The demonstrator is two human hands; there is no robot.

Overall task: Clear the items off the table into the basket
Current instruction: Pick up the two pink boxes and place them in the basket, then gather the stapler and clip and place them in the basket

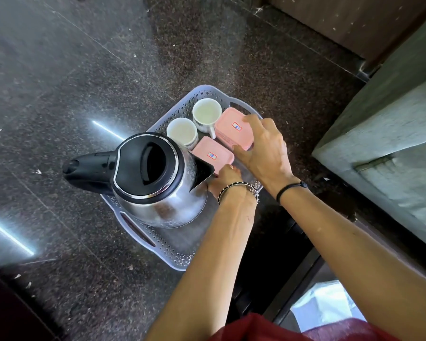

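Note:
A grey perforated basket (180, 252) sits on the dark granite floor. In it stand a steel kettle (158, 190) with a black lid, two white cups (182, 131) (206, 113) and two pink lidded boxes. My right hand (263, 148) grips the far pink box (231, 126) at its right edge. My left hand (225, 179) holds the near pink box (210, 153) at its near corner, its fingers partly hidden behind the kettle's spout.
A grey-green upholstered seat (389, 134) stands close on the right. A dark low table edge (295, 279) runs under my arms. The floor (59, 94) spreads to the left and behind the basket.

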